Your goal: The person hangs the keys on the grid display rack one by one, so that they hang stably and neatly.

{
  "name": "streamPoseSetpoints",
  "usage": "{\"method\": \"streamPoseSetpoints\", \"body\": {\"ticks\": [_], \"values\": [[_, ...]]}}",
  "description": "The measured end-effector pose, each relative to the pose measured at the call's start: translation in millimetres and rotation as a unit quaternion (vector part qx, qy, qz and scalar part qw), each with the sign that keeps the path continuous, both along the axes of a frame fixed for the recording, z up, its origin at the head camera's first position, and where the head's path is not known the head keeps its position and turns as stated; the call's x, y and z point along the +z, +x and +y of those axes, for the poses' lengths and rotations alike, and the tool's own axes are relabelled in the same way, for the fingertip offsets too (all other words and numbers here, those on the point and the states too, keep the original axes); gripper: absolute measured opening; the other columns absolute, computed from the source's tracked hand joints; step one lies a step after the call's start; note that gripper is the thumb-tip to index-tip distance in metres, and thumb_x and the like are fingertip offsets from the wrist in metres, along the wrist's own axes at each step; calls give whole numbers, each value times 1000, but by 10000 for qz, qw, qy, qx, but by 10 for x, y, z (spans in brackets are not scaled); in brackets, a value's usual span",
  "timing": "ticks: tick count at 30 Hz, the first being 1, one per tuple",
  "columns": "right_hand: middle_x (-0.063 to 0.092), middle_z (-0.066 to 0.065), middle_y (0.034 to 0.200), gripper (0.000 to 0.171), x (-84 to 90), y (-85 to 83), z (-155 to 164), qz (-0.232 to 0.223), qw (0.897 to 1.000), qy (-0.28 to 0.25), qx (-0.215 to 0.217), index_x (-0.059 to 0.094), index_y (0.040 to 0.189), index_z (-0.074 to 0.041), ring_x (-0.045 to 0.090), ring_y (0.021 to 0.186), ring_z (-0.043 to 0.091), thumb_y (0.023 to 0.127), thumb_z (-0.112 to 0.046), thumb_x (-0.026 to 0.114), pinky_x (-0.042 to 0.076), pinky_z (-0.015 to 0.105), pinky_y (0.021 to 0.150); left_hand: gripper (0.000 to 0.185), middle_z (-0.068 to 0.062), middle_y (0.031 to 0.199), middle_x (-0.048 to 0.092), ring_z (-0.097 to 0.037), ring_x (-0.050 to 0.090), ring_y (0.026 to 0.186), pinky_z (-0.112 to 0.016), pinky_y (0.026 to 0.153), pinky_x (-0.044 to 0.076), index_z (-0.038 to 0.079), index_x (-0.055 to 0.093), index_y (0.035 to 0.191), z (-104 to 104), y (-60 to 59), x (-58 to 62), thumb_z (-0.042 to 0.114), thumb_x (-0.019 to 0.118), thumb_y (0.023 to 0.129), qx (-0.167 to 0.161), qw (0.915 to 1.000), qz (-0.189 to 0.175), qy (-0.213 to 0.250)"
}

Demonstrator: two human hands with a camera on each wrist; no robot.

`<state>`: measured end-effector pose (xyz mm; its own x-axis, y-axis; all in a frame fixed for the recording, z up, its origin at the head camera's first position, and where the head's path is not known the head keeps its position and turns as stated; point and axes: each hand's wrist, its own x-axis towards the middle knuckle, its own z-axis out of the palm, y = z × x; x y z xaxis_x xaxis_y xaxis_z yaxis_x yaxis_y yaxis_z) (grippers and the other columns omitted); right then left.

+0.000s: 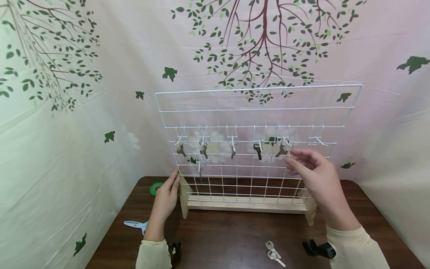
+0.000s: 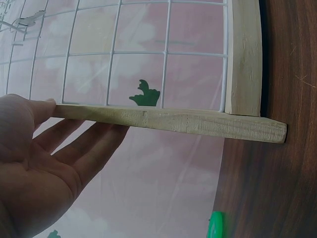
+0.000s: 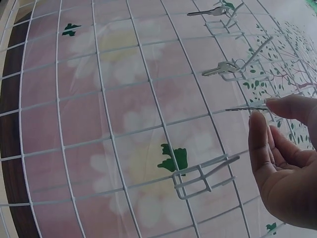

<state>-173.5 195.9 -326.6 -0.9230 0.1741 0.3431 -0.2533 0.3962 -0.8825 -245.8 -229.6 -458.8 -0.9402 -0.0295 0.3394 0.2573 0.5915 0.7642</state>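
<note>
A narrow gap parts thumb and forefinger of the right hand (image 1: pixel 312 172), raised right of centre in the head view, beside a hanging key (image 1: pixel 281 151); contact is unclear. Lower left of centre, the left hand (image 1: pixel 168 194) reaches up, pinching the wooden upright (image 1: pixel 184 200) of the white wire grid (image 1: pixel 236 175). Two loose keys (image 1: pixel 274 254) lie bottom centre-right.

Metal keys (image 1: pixel 257 151) on white hooks (image 3: pixel 223 166)
</note>
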Motion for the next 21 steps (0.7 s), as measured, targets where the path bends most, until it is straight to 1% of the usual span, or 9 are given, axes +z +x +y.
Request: {"method": "streamPoseSetpoints", "body": {"ticks": [4,8,12,14,18,19,21], "values": [[74,-19,99,40,-36,92,19,37,10000,-46,-64,66,134,-11,77,83,3,101,-31,78,63,17,77,51,-16,165,49,-40,54,148,-61,114,52,18,42,166,1,2,-4,29,48,116,7,10000,38,5],[75,-18,97,31,-95,177,30,93,9997,-215,34,69,129,-15,77,80,6,101,-23,78,64,18,75,51,-16,165,49,-39,54,148,-61,114,52,20,41,166,7,6,-5,29,47,117,28,10000,35,-10],[75,-16,95,28,-160,247,28,137,9984,-515,193,69,127,-11,77,79,8,100,-13,77,65,21,73,51,-16,164,50,-39,54,148,-61,113,52,18,42,166,12,3,-5,28,48,116,24,9999,109,-13],[75,-16,95,28,-193,284,25,107,9988,-464,148,69,127,-10,77,80,7,100,-13,77,65,21,72,51,-17,164,50,-39,54,147,-61,113,52,17,43,166,13,-1,-6,27,48,116,29,9999,145,-13],[76,-16,96,30,-284,362,15,-27,9999,-98,4,69,129,-11,77,81,8,101,-19,77,64,22,73,50,-17,163,51,-40,55,147,-61,113,52,17,43,166,13,-2,-13,27,48,116,61,9999,134,-32],[76,-16,96,29,-314,381,11,-58,10000,-27,-5,69,129,-11,77,80,8,101,-19,77,63,23,67,50,-17,163,51,-40,55,147,-61,113,52,18,43,166,13,0,-15,27,48,116,64,9999,126,-31],[76,-16,95,30,-381,413,7,-96,9999,90,32,69,129,-10,77,80,9,101,-18,77,63,24,67,51,-17,163,50,-40,55,146,-62,112,53,18,42,166,12,11,-27,27,47,117,57,9999,104,-45]]}}
